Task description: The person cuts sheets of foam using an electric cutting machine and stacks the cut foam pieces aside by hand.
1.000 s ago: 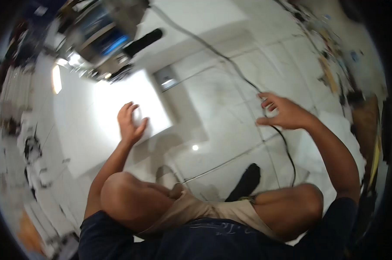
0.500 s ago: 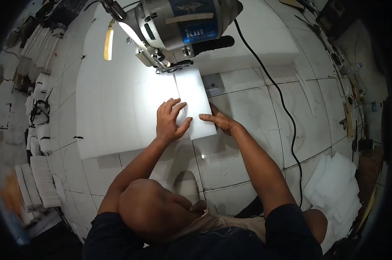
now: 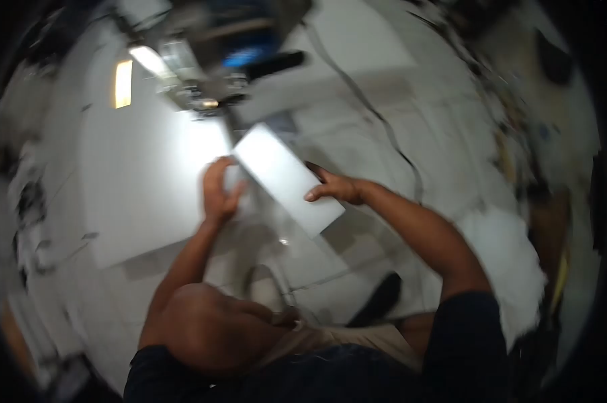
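Swinging clear of the large white block [image 3: 135,168], the white strip [image 3: 276,168] is now lying at a slant to it, whereas half a second ago it was resting flush along the block's right edge, and the right hand [image 3: 333,188] is moving with it. Beneath everything, the tiled floor [image 3: 444,121] is spreading out to both sides. On it the large block is filling the left half, its near edge running across in front of the person's knee. A second white block [image 3: 357,33] is lying beyond, toward the far side of the floor. Over the large block, near its right edge, a metal machine [image 3: 216,40] is standing, blurred, with a black handle [image 3: 276,64] pointing right. Toward the floor's right side, a white pile [image 3: 501,262] is sitting by the person's arm. Off the block's right edge, the strip is hanging over the floor; whether its far left corner is touching the block, one cannot tell. The right hand is gripping its right side, thumb on top. At the block's right edge, the left hand [image 3: 221,191] is holding its thumb wide from its fingers, just beside the strip's far left corner. A thin cord [image 3: 384,124] is curving to the right of both hands.
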